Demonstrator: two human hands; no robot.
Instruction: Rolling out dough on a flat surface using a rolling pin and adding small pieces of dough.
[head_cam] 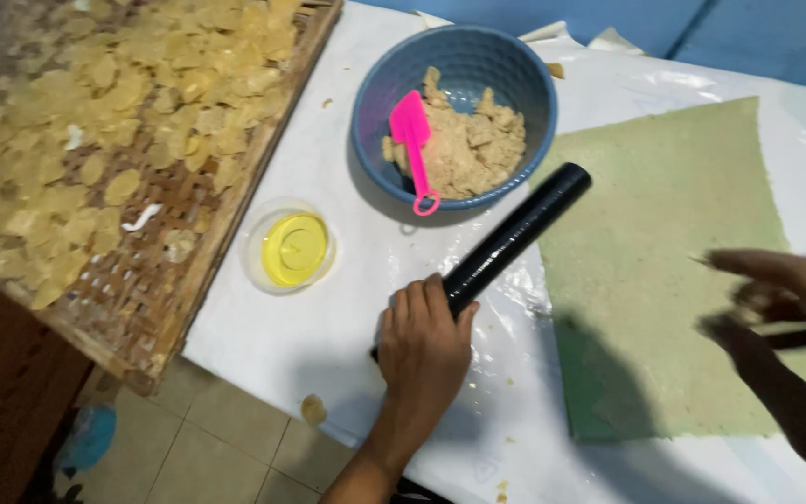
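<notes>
White table [328, 317]: left hand [424, 345] grips black roller [515, 233].

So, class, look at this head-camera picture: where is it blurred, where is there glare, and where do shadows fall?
Head view: the right hand is smeared by motion blur, while the left hand on the black roller is fairly sharp; glare shines on the white plastic sheet near the top right; the right hand casts a dark shadow on the green sheet; the woven tray looks soft.
</notes>
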